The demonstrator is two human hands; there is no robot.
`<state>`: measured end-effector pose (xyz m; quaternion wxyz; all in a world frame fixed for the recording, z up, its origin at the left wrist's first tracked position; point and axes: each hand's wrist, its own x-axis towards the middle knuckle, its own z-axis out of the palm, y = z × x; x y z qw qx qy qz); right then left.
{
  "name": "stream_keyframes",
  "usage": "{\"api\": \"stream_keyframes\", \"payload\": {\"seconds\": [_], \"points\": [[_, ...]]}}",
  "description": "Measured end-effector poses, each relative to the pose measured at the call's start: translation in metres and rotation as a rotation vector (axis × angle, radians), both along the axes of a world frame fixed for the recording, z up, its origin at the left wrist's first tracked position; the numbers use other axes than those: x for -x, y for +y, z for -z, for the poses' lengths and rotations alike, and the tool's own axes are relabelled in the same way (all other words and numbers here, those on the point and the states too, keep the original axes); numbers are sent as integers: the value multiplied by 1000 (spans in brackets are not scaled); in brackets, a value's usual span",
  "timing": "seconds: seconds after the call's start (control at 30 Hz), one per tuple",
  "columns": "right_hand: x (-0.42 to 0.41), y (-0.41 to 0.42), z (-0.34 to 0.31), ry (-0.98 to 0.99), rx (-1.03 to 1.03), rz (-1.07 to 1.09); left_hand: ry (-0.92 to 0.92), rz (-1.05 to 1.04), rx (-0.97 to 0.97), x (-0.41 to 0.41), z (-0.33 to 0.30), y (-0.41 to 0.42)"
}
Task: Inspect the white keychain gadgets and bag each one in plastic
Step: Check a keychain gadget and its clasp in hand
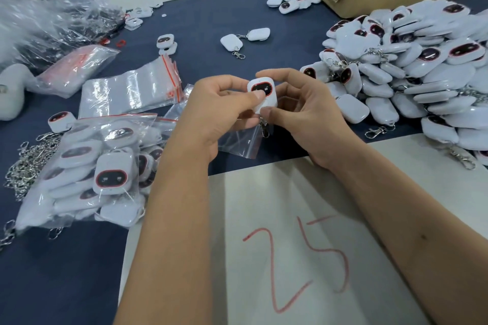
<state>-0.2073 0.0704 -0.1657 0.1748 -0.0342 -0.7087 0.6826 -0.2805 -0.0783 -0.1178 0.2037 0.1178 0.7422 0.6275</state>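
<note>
Gadgets already bagged [105, 166] lie heaped left of the white sheet marked 25 [290, 219], with empty zip bags [132, 92] beyond them. Above the sheet's far edge, the left hand [219, 111] pinches a white keychain gadget [262, 93], thumb on its dark face, and seems to hold a small zip bag [237, 142] beneath. The right hand [306, 113] grips its other side, fingers curled. Unbagged gadgets [409, 74] pile right of the sheet. The dangling clasp [264, 129] may snag the bag's mouth.

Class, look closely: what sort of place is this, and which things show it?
Probably a small packing workbench: a heap of loose white gadgets, a stack of empty zip bags, and bagged gadgets piled left.
</note>
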Motion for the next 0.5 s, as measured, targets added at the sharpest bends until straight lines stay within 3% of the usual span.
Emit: {"api": "stream_keyframes", "payload": {"seconds": [0.5], "points": [[0, -1, -1, -36, 92, -4, -166, -44, -129, 2, 0, 1]]}}
